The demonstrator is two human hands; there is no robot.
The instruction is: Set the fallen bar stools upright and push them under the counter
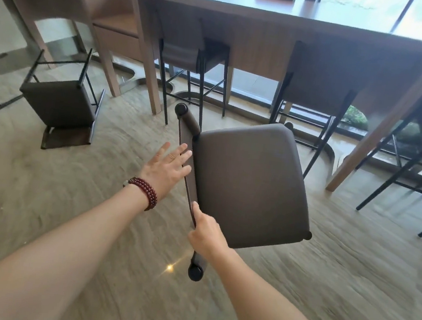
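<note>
Stool held at its backrest, on open floor short of the counter.

The stool (249,182) sits seat-up on the floor (348,280), clear of the counter's (300,14) near edge, facing the gap between two tucked stools (189,44) (315,92). Its legs are hidden under the seat. The right hand (206,234) is curled round the near end of the backrest (190,126), thumb along its top. The left hand (167,166), with a bead bracelet (145,192) at the wrist, has its fingers spread and straight, fingertips touching the backrest's outer face. Both forearms are extended. A second stool (58,101) lies overturned, legs up, near the counter's left corner leg, with bare floor between it and the held one.
</note>
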